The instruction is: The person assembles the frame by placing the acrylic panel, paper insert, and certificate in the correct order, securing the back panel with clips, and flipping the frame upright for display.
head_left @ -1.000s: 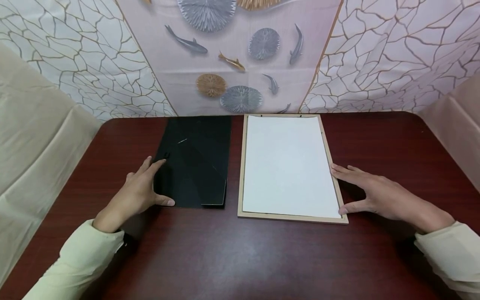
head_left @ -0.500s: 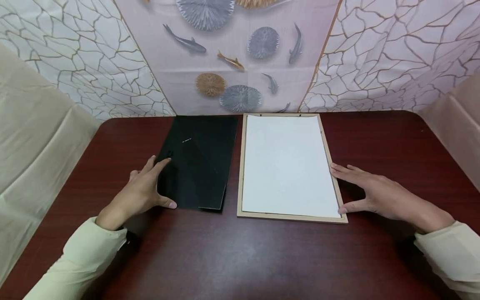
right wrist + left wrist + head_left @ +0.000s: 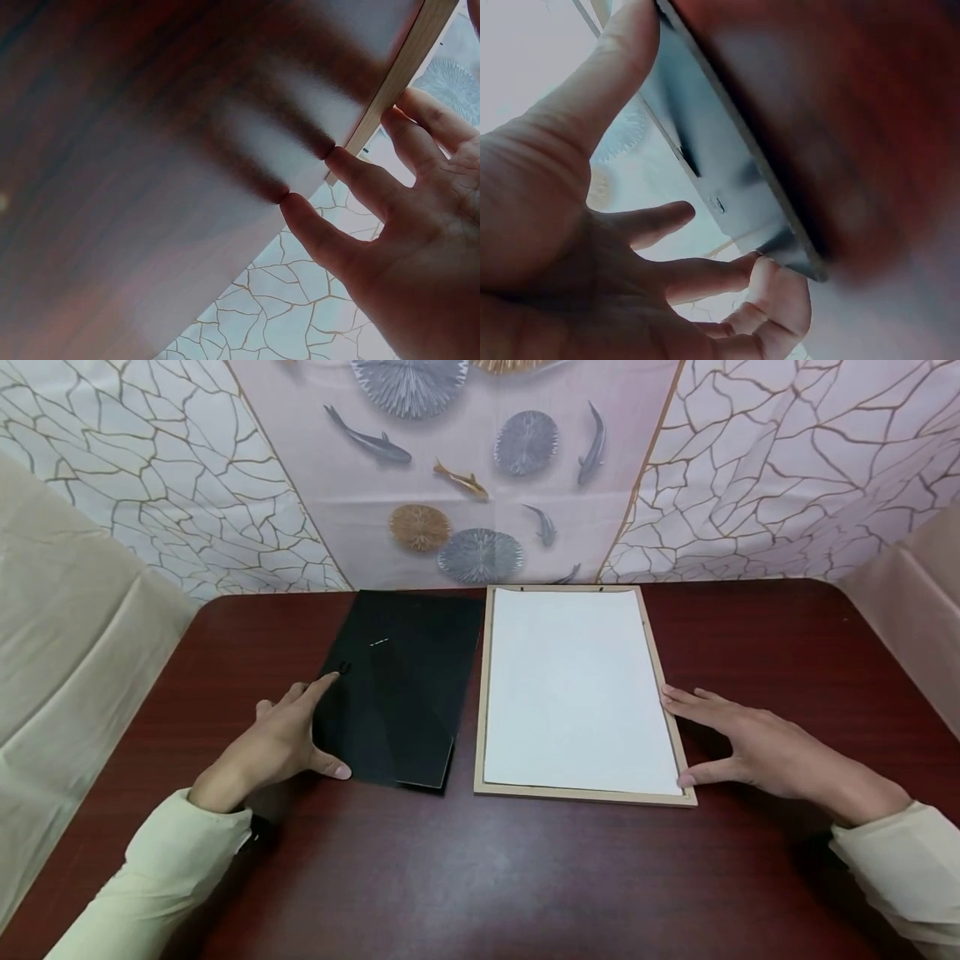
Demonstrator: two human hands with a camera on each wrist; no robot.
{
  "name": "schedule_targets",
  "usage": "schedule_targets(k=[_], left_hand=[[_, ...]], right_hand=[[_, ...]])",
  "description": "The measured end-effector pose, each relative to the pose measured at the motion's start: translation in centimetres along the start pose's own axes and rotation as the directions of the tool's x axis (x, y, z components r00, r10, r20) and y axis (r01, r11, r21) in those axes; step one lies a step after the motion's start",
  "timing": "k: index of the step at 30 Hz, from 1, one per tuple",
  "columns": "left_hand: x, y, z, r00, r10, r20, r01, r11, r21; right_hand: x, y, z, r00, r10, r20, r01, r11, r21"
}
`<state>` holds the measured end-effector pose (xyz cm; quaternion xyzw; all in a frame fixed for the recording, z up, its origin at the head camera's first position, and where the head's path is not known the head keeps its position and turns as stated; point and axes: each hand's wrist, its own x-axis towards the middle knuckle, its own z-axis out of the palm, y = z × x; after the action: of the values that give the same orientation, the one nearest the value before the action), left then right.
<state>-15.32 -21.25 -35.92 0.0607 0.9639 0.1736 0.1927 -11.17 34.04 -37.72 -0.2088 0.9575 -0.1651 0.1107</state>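
A black picture-frame backing board [image 3: 420,693] with a folded stand leg lies on the left of the table, slightly turned. My left hand [image 3: 273,739] is at its left side, index fingertip over the board by a small metal hanger [image 3: 344,667], thumb at the near-left corner. In the left wrist view the board's edge [image 3: 735,131] runs past the spread thumb and fingers. To its right lies a light wooden picture frame [image 3: 585,795] with a white sheet [image 3: 577,693] inside. My right hand [image 3: 757,747] rests fingertips and thumb against the frame's right side, fingers spread.
The dark reddish-brown table [image 3: 510,877] extends toward me. Behind it hangs a cloth [image 3: 480,460] printed with fish and round shapes. Pale fabric stands at the left [image 3: 67,652] and right sides.
The black board has slid right toward the wooden frame and turned slightly, its near end coming closer to me. My left hand has moved a little right with it; the right hand stays put.
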Motion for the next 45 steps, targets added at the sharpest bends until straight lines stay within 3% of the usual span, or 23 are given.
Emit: schedule_targets(k=[11, 23, 27, 33, 35, 42, 45], left_hand=[[-0.2, 0.6, 0.8, 1.0, 0.014, -0.028, -0.018, 0.99, -0.14], [-1.1, 0.7, 1.0, 0.996, -0.037, -0.086, 0.013, 0.963, -0.27], [-1.4, -0.2, 0.8, 0.994, -0.038, -0.106, -0.006, 0.923, -0.384], [-1.5, -1.6, 0.4, 0.993, 0.033, -0.117, -0.087, 0.866, -0.493], [-1.5, -1.9, 0.4, 0.994, 0.047, -0.096, -0.091, 0.847, -0.523], [-1.7, -3.1, 0.4, 0.996, 0.09, 0.019, -0.051, 0.716, -0.696], [-1.9, -3.6, 0.2, 0.992, 0.112, 0.06, -0.033, 0.682, -0.731]], right_hand=[[-0.1, 0.0, 0.0, 1.0, -0.002, -0.001, 0.002, 1.0, -0.008], [-0.1, -0.1, -0.1, 1.0, 0.012, 0.016, -0.012, 1.0, -0.007], [0.1, -0.1, -0.1, 1.0, 0.007, 0.013, -0.007, 1.0, -0.006], [0.2, -0.1, -0.1, 1.0, 0.013, 0.012, -0.013, 1.0, -0.011], [0.1, -0.1, -0.1, 1.0, 0.016, 0.014, -0.016, 1.0, -0.012], [0.1, 0.0, 0.0, 1.0, 0.018, 0.017, -0.018, 1.0, -0.004], [0.2, -0.1, 0.0, 1.0, 0.014, 0.015, -0.014, 1.0, -0.006]])
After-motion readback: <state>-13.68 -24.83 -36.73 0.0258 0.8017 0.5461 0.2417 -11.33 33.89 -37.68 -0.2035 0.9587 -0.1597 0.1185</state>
